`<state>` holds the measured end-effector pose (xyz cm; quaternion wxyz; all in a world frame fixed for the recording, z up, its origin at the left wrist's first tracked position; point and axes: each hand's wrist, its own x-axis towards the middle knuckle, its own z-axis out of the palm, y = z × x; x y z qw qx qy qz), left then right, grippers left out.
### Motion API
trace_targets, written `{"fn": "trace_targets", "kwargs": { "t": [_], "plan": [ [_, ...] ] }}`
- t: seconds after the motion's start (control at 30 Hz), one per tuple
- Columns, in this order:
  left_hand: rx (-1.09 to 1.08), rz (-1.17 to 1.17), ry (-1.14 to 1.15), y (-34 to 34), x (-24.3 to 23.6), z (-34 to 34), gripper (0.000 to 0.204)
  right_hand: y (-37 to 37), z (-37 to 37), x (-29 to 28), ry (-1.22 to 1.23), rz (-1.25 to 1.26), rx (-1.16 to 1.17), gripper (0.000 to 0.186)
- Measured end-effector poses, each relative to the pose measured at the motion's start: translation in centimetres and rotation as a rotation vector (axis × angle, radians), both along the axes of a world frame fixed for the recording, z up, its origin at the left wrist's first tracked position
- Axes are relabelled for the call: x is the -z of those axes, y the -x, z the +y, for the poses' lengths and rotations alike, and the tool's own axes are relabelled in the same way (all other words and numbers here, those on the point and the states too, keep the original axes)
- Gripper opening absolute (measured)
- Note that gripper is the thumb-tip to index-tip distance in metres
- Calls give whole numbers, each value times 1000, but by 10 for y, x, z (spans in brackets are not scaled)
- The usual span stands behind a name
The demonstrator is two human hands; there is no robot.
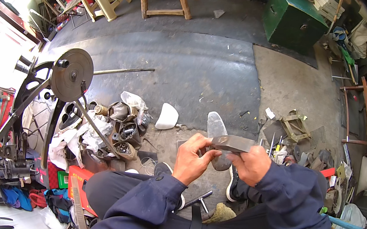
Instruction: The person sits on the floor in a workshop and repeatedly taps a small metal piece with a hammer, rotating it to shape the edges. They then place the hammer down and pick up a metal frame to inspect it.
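Note:
My left hand (192,158) is closed in a pinch at the near end of a dark metal block (230,142); whatever its fingertips hold is hidden. The block, slightly blurred, is gripped by my right hand (252,166). Beneath both hands stands a grey, foot-shaped metal form (215,123), between my shoes. A T-shaped metal tool (202,198) lies below, near a lumpy yellowish piece (220,213).
A black hand-cranked machine (71,74) stands left above piles of shoes and bags (118,119). A white rounded piece (166,116) lies on the floor. Scraps and tools (294,126) are at right, a green metal box (292,16) and stools (163,11) at the back.

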<state>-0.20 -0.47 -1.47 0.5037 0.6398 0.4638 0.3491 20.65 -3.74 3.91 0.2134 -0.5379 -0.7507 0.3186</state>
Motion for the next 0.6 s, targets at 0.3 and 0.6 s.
{"fn": "trace_targets", "kwargs": {
  "t": [0.3,0.6],
  "plan": [
    [-79,-93,53,0,-7,-2,20,-13,5,16,383,506,471,18],
    [-131,-413,282,-3,-18,0,20,-70,-13,143,1046,669,783,22]
  ]
}}
